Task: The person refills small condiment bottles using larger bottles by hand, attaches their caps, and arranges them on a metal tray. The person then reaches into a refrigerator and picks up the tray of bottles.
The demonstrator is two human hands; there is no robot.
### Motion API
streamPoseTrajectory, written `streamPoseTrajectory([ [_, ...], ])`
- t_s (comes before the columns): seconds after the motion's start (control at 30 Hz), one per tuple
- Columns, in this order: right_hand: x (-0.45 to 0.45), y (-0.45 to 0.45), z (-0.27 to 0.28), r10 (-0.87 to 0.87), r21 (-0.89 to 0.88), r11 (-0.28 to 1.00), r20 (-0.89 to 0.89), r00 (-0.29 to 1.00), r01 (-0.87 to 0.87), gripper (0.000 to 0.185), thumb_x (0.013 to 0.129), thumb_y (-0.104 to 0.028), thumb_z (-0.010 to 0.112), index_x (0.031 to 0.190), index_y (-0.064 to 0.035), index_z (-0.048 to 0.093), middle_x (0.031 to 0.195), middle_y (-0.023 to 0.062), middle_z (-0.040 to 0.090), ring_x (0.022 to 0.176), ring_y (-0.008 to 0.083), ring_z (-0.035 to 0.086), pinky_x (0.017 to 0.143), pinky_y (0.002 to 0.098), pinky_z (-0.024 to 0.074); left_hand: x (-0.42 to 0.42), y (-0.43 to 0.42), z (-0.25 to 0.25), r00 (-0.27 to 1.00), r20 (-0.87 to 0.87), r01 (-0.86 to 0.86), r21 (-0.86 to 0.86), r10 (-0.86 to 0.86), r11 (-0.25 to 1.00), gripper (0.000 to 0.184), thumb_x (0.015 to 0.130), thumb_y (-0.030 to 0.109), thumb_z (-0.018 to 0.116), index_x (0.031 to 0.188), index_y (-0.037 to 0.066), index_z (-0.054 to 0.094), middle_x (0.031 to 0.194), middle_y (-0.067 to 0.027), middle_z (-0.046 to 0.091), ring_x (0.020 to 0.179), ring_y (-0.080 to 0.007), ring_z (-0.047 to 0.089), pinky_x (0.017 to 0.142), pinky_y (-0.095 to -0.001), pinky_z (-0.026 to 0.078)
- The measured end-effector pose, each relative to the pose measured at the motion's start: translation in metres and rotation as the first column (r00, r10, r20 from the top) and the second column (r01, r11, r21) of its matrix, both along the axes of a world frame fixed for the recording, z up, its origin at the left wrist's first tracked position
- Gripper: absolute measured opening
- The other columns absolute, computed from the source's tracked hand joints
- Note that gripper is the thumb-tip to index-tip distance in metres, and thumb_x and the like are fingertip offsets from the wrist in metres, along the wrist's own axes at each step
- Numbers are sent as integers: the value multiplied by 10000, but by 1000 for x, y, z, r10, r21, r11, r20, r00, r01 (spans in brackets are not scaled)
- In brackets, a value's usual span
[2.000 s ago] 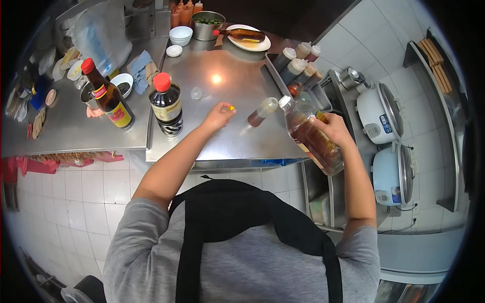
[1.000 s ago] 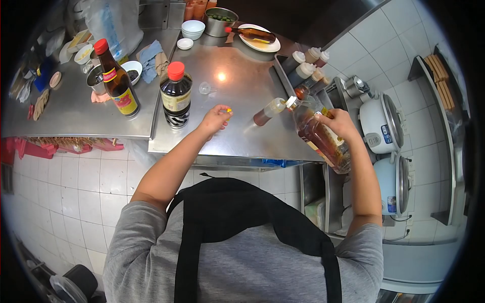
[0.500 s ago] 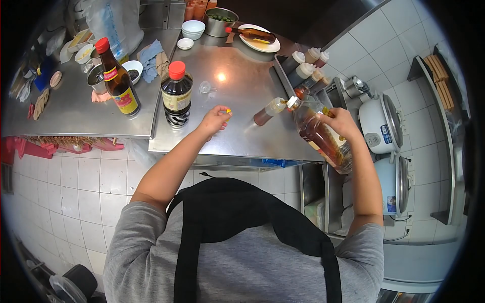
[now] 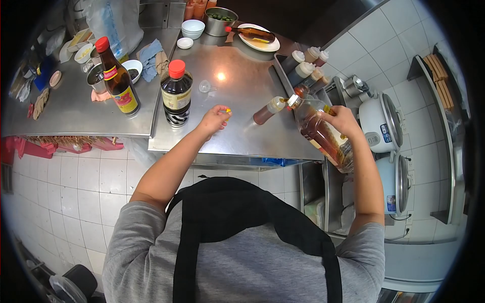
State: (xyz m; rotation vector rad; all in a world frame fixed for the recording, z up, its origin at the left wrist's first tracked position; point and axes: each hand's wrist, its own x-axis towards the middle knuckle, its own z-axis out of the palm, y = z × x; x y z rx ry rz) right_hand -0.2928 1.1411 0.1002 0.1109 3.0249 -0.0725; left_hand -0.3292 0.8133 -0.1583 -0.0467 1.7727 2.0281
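My right hand (image 4: 340, 122) grips a large clear jug (image 4: 326, 137) of brown liquid near its handle. The jug leans with its white mouth beside the top of a small squeeze bottle (image 4: 264, 112), which contains brown sauce and stands on the steel counter. Whether liquid is flowing between them I cannot tell. Above the counter's front edge, my left hand (image 4: 214, 121) pinches a small yellow cap (image 4: 228, 112). A red-capped soy sauce bottle (image 4: 177, 96) stands left of that hand. Beyond the hand, a small clear funnel (image 4: 205, 86) lies on the counter.
A tall brown bottle (image 4: 121, 91) stands on the left counter. White bowls (image 4: 192, 28), a metal pot (image 4: 221, 22) and a plate (image 4: 270, 47) with a bottle lying on it are at the back. Several squeeze bottles (image 4: 301, 71) line the right edge, near rice cookers (image 4: 379, 121).
The jug has shifted very slightly in my right hand's grip, and its liquid has moved inside. My left hand stays in place with the cap.
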Motion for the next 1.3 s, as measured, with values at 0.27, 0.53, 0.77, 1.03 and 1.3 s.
streamPoseTrajectory([
  [0.27, 0, 0, -2, 7, 0, 1000, -4, 1000, -7, 677, 731, -572, 692, 804, 100, 652, 694, 276, 612, 735, 400, 652, 702, 419, 500, 0, 0, -6, 1000, -19, -19, 24, 19, 1000, 372, 867, 312, 666, 1156, 109, 548, 909, -26, 547, 743, -119, 540, 644, -271, 463],
  [0.53, -1, 1, -7, -3, -17, 1000, 5, 1000, 3, 683, 728, -577, 693, 811, 99, 654, 709, 271, 622, 743, 388, 658, 708, 417, 502, 2, -2, -4, 1000, 7, -4, 7, 4, 1000, 359, 886, 283, 639, 1193, 127, 536, 931, 1, 573, 775, -99, 534, 681, -249, 452],
  [0.77, 0, -6, -4, -9, -14, 1000, 26, 1000, 10, 674, 736, -567, 693, 821, 101, 654, 725, 272, 630, 762, 388, 661, 721, 416, 503, 5, -4, -4, 1000, 10, -17, 14, 17, 1000, 351, 887, 275, 639, 1188, 123, 540, 925, 0, 576, 769, -98, 535, 677, -243, 453],
  [1.03, -1, -5, -7, -17, -12, 1000, 28, 999, 17, 670, 740, -566, 692, 830, 97, 656, 739, 274, 635, 779, 391, 663, 733, 413, 504, 6, -6, -5, 1000, 21, -20, 19, 20, 1000, 350, 889, 270, 639, 1189, 119, 540, 933, -4, 576, 766, -95, 537, 664, -238, 454],
  [1.3, -2, -1, -13, -16, -15, 1000, 13, 1000, 16, 684, 733, -583, 689, 831, 93, 657, 747, 280, 634, 785, 396, 660, 737, 415, 503, 6, -7, -7, 1000, 25, -17, 23, 17, 1000, 347, 889, 279, 642, 1181, 121, 541, 924, -3, 575, 757, -93, 539, 663, -238, 454],
])
